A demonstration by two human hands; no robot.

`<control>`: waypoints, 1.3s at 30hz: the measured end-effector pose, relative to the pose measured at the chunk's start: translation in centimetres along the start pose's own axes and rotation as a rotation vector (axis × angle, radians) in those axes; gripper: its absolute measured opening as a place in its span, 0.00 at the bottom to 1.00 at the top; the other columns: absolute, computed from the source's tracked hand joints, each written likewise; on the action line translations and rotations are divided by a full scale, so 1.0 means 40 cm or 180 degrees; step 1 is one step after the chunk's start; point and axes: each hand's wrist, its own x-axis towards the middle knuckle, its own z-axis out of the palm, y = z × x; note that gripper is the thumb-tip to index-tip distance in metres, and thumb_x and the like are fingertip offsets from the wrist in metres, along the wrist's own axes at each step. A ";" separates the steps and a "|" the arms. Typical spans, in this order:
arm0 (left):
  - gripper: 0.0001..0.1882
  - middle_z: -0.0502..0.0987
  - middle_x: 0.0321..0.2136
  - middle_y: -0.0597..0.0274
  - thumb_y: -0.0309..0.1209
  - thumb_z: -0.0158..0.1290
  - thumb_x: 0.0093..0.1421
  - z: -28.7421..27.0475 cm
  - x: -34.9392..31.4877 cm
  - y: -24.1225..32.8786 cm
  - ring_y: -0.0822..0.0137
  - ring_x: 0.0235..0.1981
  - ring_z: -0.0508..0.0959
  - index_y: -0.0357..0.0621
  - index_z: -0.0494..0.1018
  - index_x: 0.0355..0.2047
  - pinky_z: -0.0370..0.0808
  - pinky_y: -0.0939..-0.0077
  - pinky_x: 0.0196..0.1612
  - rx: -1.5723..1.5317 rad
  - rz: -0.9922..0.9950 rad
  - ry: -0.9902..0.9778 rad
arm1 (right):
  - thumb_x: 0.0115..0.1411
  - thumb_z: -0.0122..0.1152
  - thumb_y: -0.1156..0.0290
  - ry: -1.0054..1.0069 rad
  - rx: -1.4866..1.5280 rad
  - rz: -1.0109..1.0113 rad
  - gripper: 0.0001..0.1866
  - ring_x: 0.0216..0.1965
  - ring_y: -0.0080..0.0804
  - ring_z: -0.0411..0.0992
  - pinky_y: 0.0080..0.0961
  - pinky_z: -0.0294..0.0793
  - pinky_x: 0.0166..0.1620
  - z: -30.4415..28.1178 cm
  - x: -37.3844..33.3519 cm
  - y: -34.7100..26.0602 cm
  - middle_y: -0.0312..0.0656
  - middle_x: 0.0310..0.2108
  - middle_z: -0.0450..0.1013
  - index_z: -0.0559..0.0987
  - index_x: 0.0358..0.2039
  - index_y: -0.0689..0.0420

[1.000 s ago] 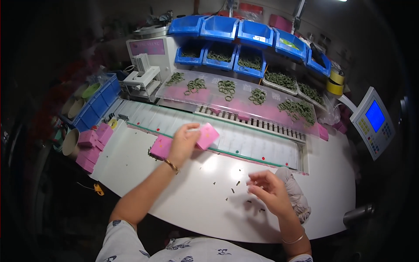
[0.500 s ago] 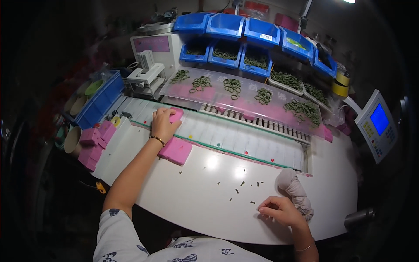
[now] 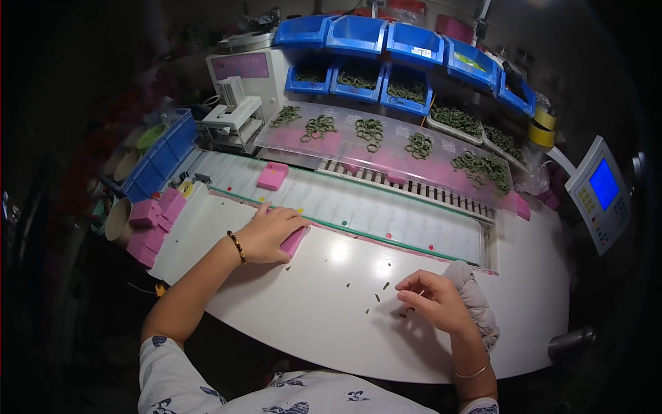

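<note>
At the near edge of the white track, my left hand is closed over a pink block, its palm and fingers hiding most of it. Another pink block lies by itself on the track just beyond. Above the white tabletop, my right hand is curled with thumb and forefinger close together; whatever is between the tips is too small to make out. Small dark green bits are scattered beside and below it. A grey cloth bundle lies against its outer side.
A clear sloped shelf carries piles of green rings. Blue bins stand behind it, some holding green rings. Pink blocks are stacked at left beside a blue crate. A control panel stands at right.
My left hand has let go of the pink block on the track and come nearer to me, onto the block at the track's edge. My right hand has shifted slightly left and away from me.
</note>
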 end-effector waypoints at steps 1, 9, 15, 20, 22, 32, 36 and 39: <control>0.43 0.67 0.57 0.50 0.33 0.66 0.42 -0.004 0.004 0.010 0.50 0.59 0.66 0.47 0.64 0.61 0.60 0.61 0.64 0.0008 0.0007 -0.0001 | 0.61 0.64 0.70 -0.0021 0.0099 -0.0038 0.10 0.28 0.17 0.73 0.16 0.72 0.32 0.006 0.006 -0.001 0.36 0.31 0.78 0.80 0.39 0.62; 0.43 0.72 0.51 0.49 0.26 0.68 0.46 0.006 0.091 0.333 0.49 0.53 0.72 0.41 0.61 0.63 0.69 0.59 0.57 -0.2102 0.2044 0.1496 | 0.61 0.62 0.73 -0.0175 0.1869 -0.0072 0.23 0.45 0.20 0.72 0.18 0.71 0.46 0.005 0.047 0.037 0.38 0.49 0.73 0.71 0.56 0.60; 0.45 0.70 0.53 0.52 0.27 0.68 0.47 0.047 0.152 0.404 0.52 0.55 0.71 0.42 0.59 0.65 0.67 0.58 0.61 -0.2212 0.2152 0.1965 | 0.57 0.66 0.76 0.0259 0.2026 -0.0557 0.27 0.50 0.24 0.70 0.24 0.70 0.53 -0.029 0.027 0.028 0.38 0.49 0.71 0.69 0.57 0.63; 0.46 0.71 0.55 0.53 0.28 0.66 0.52 0.068 0.158 0.405 0.59 0.57 0.73 0.40 0.54 0.68 0.69 0.62 0.61 -0.4002 0.0929 0.0711 | 0.53 0.70 0.73 0.0988 0.0147 -0.1403 0.30 0.47 0.32 0.73 0.28 0.76 0.48 -0.016 0.007 -0.019 0.47 0.50 0.72 0.71 0.56 0.66; 0.46 0.72 0.56 0.50 0.26 0.64 0.53 0.073 0.156 0.379 0.63 0.53 0.77 0.40 0.53 0.69 0.77 0.67 0.54 -0.4187 0.1194 0.0129 | 0.51 0.72 0.70 0.0938 -0.1083 -0.2140 0.33 0.44 0.40 0.76 0.29 0.78 0.45 -0.020 -0.001 -0.030 0.54 0.48 0.73 0.72 0.56 0.67; 0.41 0.70 0.56 0.56 0.24 0.63 0.55 0.090 0.150 0.370 0.67 0.56 0.73 0.43 0.54 0.66 0.70 0.70 0.60 -0.4924 0.1068 0.0307 | 0.58 0.56 0.81 0.1035 0.0063 -0.1531 0.28 0.52 0.35 0.74 0.28 0.74 0.54 0.007 -0.007 -0.001 0.53 0.56 0.71 0.67 0.61 0.68; 0.32 0.67 0.60 0.54 0.20 0.61 0.55 0.101 0.147 0.390 0.67 0.58 0.71 0.45 0.58 0.57 0.69 0.70 0.60 -0.4957 0.0973 0.0920 | 0.63 0.46 0.85 0.1224 0.1367 -0.1265 0.29 0.57 0.30 0.68 0.24 0.68 0.59 0.041 0.004 -0.026 0.51 0.59 0.67 0.60 0.65 0.69; 0.30 0.66 0.61 0.51 0.19 0.61 0.54 0.107 0.147 0.401 0.66 0.59 0.70 0.46 0.59 0.53 0.69 0.70 0.61 -0.4932 0.1095 0.1271 | 0.64 0.47 0.84 0.1228 0.1290 -0.1037 0.27 0.54 0.26 0.70 0.22 0.70 0.56 0.034 -0.001 -0.024 0.47 0.56 0.69 0.61 0.65 0.68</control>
